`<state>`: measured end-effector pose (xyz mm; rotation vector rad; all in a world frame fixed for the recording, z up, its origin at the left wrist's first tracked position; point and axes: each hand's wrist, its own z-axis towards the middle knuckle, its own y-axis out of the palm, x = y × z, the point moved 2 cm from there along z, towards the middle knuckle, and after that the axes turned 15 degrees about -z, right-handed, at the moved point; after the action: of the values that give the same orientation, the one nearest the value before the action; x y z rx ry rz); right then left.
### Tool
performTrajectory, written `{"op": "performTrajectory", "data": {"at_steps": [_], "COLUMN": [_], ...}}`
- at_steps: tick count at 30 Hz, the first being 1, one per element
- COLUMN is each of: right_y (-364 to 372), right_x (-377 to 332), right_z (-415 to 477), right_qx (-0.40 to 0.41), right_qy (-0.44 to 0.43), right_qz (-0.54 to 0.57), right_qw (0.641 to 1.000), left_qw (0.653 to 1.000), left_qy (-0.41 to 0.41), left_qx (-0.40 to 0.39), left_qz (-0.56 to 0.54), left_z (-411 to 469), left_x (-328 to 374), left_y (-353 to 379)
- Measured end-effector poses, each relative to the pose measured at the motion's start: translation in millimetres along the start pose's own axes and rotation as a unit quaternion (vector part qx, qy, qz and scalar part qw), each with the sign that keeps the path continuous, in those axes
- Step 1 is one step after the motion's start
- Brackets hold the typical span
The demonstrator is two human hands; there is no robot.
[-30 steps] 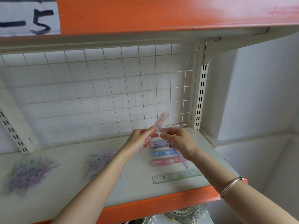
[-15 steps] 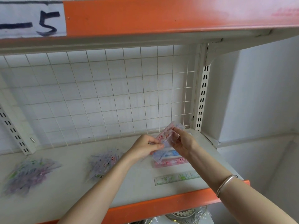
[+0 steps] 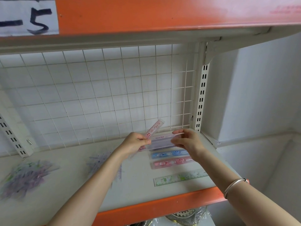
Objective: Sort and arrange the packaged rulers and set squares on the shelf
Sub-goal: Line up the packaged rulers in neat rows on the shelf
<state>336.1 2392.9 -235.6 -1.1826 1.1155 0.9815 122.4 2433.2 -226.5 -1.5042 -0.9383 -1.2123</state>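
Note:
My left hand pinches a pink packaged ruler that tilts up to the right. My right hand holds the right end of a purple packaged ruler, level above the shelf. Below them a blue ruler, a pink ruler and a green ruler lie in a row on the right of the shelf. Two loose piles of packaged set squares lie to the left, one at the far left and one in the middle, partly hidden by my left forearm.
A white wire grid backs the shelf. A slotted upright stands at the right rear corner, and another at the left. An orange shelf edge with a "5" label hangs overhead. Wrapped goods show below the shelf.
My hands have drawn apart. The pink ruler stayed in my left hand, while my right hand took the purple ruler to the right and turned it level.

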Motion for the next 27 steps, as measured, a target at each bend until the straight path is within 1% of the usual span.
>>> {"op": "performTrajectory", "data": {"at_steps": [1,2,4,5,7,10,12,15,17,20,22,27], "right_y": [0,0,1,2,5,9,12,12,9,-1,-8,-16], "right_x": [0,0,0,0,-1,-6,-9,-12,-13,-12,-8,4], "right_z": [1,2,3,3,3,2,2,6,11,21,27,40], "right_qx": [0.001,0.004,0.001,-0.002,0.001,0.017,0.012,-0.008,-0.008,0.005,0.006,-0.040], "right_qy": [-0.030,-0.061,-0.120,-0.152,-0.204,-0.259,-0.288,-0.307,-0.302,-0.278,-0.258,-0.203], "right_qz": [-0.076,-0.160,-0.300,-0.351,-0.416,-0.464,-0.485,-0.493,-0.500,-0.506,-0.522,-0.571], "right_qw": [0.997,0.985,0.946,0.924,0.886,0.847,0.826,0.814,0.811,0.816,0.813,0.794], "left_qw": [1.000,1.000,1.000,1.000,1.000,1.000,1.000,1.000,0.999,0.996,0.995,0.995], "left_qy": [-0.002,-0.004,-0.007,-0.008,-0.012,-0.015,-0.015,-0.010,0.009,0.035,0.038,0.034], "left_qx": [0.000,0.001,0.000,-0.001,-0.001,-0.001,-0.002,0.002,0.030,0.077,0.086,0.085], "left_qz": [0.005,0.011,0.020,0.022,0.023,0.014,0.009,-0.016,-0.034,0.000,0.014,0.037], "left_z": [0,0,0,0,1,2,3,4,5,10,11,8], "left_x": [0,-1,0,0,0,2,3,6,7,6,4,1], "left_y": [0,1,2,2,4,8,10,12,11,6,2,-6]}}
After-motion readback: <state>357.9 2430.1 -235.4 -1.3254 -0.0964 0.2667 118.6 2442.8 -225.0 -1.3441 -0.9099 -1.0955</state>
